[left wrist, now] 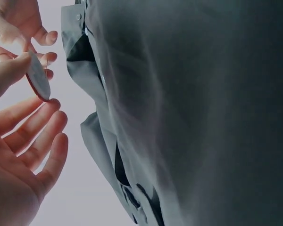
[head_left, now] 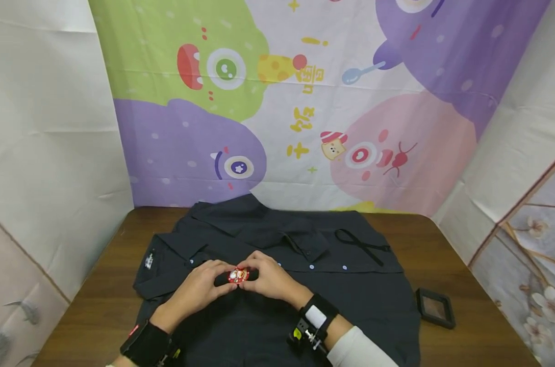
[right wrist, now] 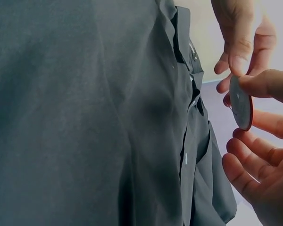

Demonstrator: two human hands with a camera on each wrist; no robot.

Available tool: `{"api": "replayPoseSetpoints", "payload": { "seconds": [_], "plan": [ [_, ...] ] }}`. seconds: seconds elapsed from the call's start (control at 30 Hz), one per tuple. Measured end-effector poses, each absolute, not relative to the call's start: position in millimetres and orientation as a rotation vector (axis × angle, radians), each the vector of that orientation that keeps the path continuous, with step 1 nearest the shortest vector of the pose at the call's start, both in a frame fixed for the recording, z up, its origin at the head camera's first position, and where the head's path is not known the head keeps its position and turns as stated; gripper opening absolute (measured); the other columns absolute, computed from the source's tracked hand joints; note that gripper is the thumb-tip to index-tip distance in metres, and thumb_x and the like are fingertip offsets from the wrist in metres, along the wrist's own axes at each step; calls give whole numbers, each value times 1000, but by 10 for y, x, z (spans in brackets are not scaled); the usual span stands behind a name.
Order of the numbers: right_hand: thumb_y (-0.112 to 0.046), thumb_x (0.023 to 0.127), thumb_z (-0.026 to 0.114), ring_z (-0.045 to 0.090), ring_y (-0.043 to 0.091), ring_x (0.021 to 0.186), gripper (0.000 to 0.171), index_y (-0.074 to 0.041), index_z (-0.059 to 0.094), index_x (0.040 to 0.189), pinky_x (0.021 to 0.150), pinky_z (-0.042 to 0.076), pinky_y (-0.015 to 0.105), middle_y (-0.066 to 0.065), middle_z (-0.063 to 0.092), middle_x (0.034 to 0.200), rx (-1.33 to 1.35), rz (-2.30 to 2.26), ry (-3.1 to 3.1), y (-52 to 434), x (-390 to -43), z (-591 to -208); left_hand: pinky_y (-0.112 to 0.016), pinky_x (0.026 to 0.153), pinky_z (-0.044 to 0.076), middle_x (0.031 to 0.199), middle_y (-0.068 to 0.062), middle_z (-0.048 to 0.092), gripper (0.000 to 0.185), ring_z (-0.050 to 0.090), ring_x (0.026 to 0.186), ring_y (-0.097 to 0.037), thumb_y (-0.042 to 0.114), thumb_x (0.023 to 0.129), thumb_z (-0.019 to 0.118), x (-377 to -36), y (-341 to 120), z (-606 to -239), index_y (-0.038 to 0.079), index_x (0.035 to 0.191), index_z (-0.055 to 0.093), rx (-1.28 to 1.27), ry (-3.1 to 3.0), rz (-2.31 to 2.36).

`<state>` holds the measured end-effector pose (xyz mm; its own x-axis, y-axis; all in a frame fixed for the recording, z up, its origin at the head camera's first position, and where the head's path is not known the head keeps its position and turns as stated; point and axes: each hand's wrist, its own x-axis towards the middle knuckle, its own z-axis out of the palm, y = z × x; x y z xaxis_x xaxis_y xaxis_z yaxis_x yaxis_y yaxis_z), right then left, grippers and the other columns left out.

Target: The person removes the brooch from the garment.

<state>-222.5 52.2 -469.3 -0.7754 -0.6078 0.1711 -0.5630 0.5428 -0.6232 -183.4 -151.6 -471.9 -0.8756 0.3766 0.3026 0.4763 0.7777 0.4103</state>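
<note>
A round red badge [head_left: 238, 276] with a cartoon picture faces up between both hands, over the middle of a dark shirt [head_left: 277, 316]. My left hand [head_left: 204, 285] pinches one edge between thumb and fingers, and my right hand [head_left: 268, 278] pinches the opposite edge. In the left wrist view the badge's pale back [left wrist: 37, 75] shows, with a thin pin wire sticking out beside it. The right wrist view shows the same metal back [right wrist: 240, 103] between the thumbs and fingertips. Both hands are held above the cloth.
The shirt lies spread over the wooden table [head_left: 103, 285], with small white buttons along its placket and white print on one sleeve. A thin black ribbon [head_left: 364, 247] lies on its right part. A small black frame [head_left: 435, 307] sits right of the shirt. A cartoon cloth [head_left: 296, 183] hangs behind.
</note>
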Motion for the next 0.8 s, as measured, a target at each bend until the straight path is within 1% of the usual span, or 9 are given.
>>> {"api": "replayPoseSetpoints", "payload": {
  "seconds": [0.1, 0.23, 0.33, 0.53, 0.7, 0.8],
  "plan": [
    [-24, 81, 79, 61, 18, 92, 37, -13, 71, 116, 71, 43, 16, 0, 61, 105, -1015, -1059, 2702, 506, -2229, -4676, -41, 86, 53, 106, 2, 70, 34, 65, 99, -17, 30, 82, 78, -1849, -1519, -4692, 12, 110, 72, -655, -2782, -711],
    [-24, 81, 79, 61, 21, 93, 37, -12, 71, 116, 72, 43, 16, 1, 60, 105, -1018, -1060, 2692, 521, -2238, -4660, -41, 85, 54, 107, 2, 70, 34, 64, 99, -17, 30, 82, 78, -1871, -1508, -4681, 12, 111, 72, -658, -2795, -698],
    [-23, 82, 79, 61, 20, 92, 37, -11, 71, 115, 73, 44, 17, 1, 60, 104, -1044, -1071, 2690, 561, -2252, -4640, -41, 86, 53, 107, 2, 70, 34, 64, 99, -17, 31, 83, 77, -1902, -1486, -4679, 13, 111, 72, -670, -2787, -712],
    [-19, 80, 80, 61, 16, 89, 33, -11, 72, 112, 73, 47, 18, 1, 61, 99, -1023, -1122, 2710, 622, -2263, -4624, -42, 87, 53, 108, 3, 69, 36, 64, 102, -18, 38, 87, 70, -1952, -1459, -4667, 14, 114, 71, -741, -2786, -737],
    [-21, 82, 79, 62, 22, 92, 33, -10, 72, 112, 73, 48, 19, 2, 62, 100, -1070, -1152, 2654, 574, -2265, -4678, -42, 86, 53, 107, 4, 69, 35, 64, 100, -17, 38, 88, 70, -1900, -1528, -4689, 15, 113, 72, -704, -2799, -754],
    [-17, 82, 78, 63, 23, 91, 32, -9, 72, 113, 73, 50, 19, 3, 62, 100, -1101, -1155, 2628, 525, -2261, -4696, -41, 86, 53, 107, 4, 69, 34, 64, 100, -17, 38, 88, 70, -1856, -1587, -4710, 15, 113, 72, -691, -2794, -760]
  ]
}}
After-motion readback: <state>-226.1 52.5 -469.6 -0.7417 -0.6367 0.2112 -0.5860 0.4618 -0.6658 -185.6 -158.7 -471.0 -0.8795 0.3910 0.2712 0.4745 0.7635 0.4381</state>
